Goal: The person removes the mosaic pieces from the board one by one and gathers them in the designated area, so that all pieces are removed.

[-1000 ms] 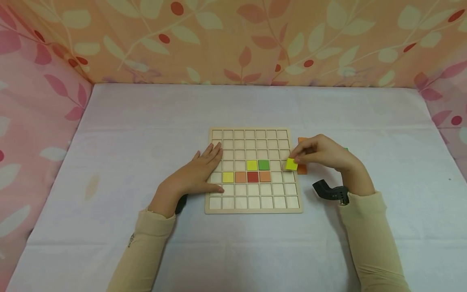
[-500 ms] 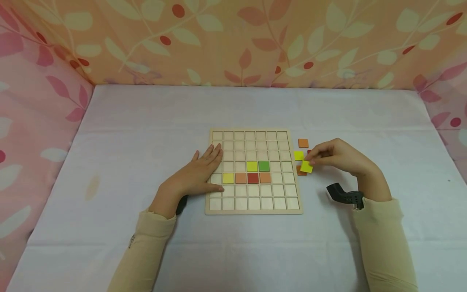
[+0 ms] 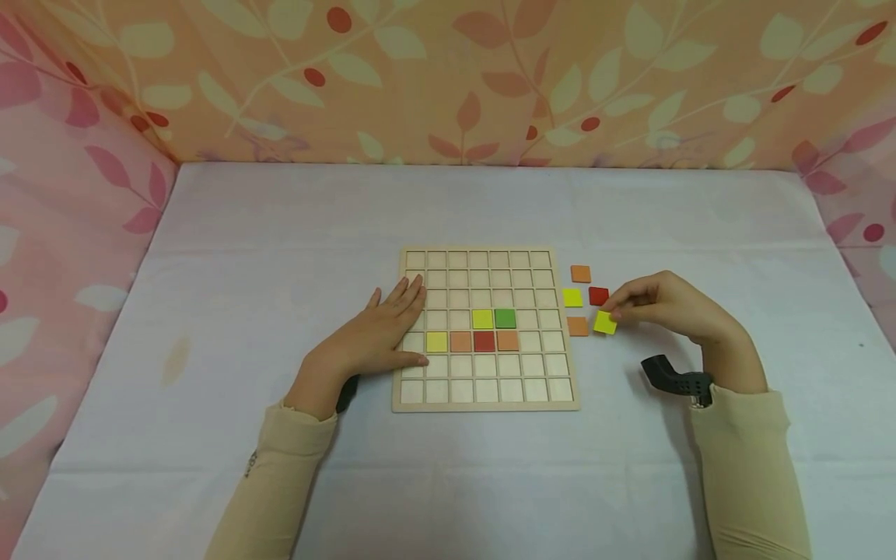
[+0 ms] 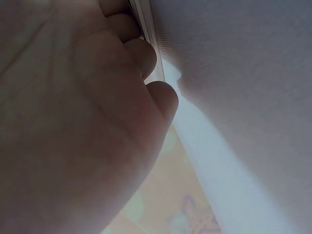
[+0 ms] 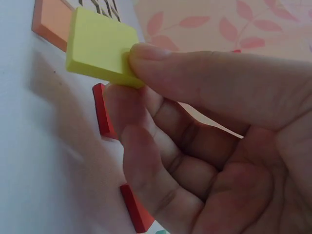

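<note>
A square yellow tile [image 3: 605,323] is pinched between the thumb and fingers of my right hand [image 3: 668,311], to the right of the board. The right wrist view shows this yellow tile [image 5: 100,44] tilted, with the thumb on its face. My left hand [image 3: 364,334] lies with fingers spread over the left edge of a wooden grid board [image 3: 483,406]. On the board's cells lie yellow tiles [image 3: 483,319], a green tile [image 3: 505,319], orange tiles [image 3: 460,342] and a red tile [image 3: 484,342]. The left wrist view shows mostly the palm [image 4: 73,122].
Loose tiles lie beside the board's right edge: an orange tile [image 3: 580,274], a yellow tile [image 3: 572,297], a red tile [image 3: 598,295] and a lower orange tile [image 3: 577,327]. Another red tile [image 5: 136,209] shows below the fingers in the right wrist view. White cloth [image 3: 280,210] covers the table.
My right hand has moved right, away from the board's edge, with the yellow tile still pinched. The loose tiles it covered now show. My left hand has stayed in place.
</note>
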Motion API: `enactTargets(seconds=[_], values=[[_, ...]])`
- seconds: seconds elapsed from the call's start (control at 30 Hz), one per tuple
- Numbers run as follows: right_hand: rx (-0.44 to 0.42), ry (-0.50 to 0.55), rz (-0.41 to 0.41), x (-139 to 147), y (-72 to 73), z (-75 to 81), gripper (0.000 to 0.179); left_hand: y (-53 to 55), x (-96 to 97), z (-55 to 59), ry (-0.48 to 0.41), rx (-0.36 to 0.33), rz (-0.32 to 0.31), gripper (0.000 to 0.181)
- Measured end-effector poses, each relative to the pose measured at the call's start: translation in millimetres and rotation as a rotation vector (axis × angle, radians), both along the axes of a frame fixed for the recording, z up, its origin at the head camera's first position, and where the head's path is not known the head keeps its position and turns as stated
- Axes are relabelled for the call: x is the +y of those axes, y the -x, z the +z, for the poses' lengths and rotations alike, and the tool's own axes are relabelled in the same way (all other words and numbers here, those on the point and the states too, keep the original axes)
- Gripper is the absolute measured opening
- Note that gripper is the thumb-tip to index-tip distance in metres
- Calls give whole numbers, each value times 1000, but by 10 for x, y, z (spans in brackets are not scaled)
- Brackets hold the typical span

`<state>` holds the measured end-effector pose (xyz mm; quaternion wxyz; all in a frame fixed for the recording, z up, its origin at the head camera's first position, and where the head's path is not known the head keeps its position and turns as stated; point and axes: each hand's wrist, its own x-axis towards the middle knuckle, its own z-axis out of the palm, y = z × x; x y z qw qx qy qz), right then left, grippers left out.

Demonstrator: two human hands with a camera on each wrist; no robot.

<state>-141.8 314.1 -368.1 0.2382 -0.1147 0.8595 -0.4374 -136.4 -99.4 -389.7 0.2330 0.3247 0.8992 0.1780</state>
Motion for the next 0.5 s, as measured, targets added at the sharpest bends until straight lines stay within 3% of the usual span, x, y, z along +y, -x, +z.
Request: enactTargets(seconds=[0.5], values=[[-16, -54, -38, 74, 8, -2, 15, 1, -8, -3, -14, -17, 3, 97]])
